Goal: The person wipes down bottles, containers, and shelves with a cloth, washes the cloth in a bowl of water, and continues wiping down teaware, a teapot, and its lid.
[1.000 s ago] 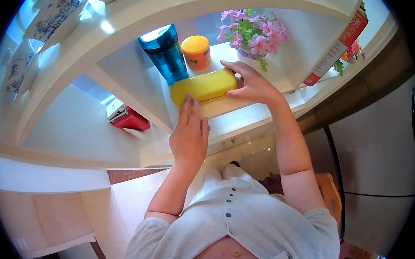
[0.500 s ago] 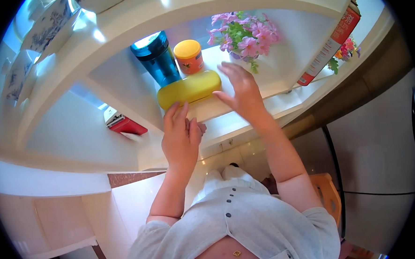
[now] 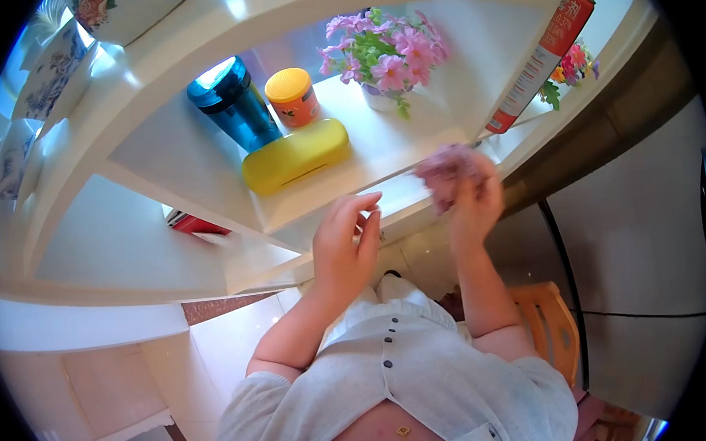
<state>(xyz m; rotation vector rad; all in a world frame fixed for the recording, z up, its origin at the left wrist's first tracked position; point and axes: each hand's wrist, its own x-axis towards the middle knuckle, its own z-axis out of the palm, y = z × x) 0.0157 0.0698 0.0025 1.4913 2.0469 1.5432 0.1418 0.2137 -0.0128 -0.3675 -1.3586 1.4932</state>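
Right hand point(image 3: 477, 204): gripping bunched mauve cloth point(image 3: 445, 176), 2 o'clock from left hand point(image 3: 343, 249) | Left hand: half-curled, cannot tell if empty | Yellow oblong case point(image 3: 296, 156): 11 o'clock from left hand | Advice: keep cloth folds gathered — clear of potted pink flowers point(image 3: 392, 56).

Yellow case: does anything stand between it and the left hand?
Nothing visible blocks the left hand from the yellow case; only the shelf front lies between. The cloth in the right hand is off to one side.

cloth point(image 3: 443, 176) is dull pink | case point(image 3: 296, 156) is yellow | jar point(image 3: 298, 111) is orange, lid point(image 3: 288, 85) yellow | cup point(image 3: 245, 118) is blue | flowers point(image 3: 391, 72) are pink
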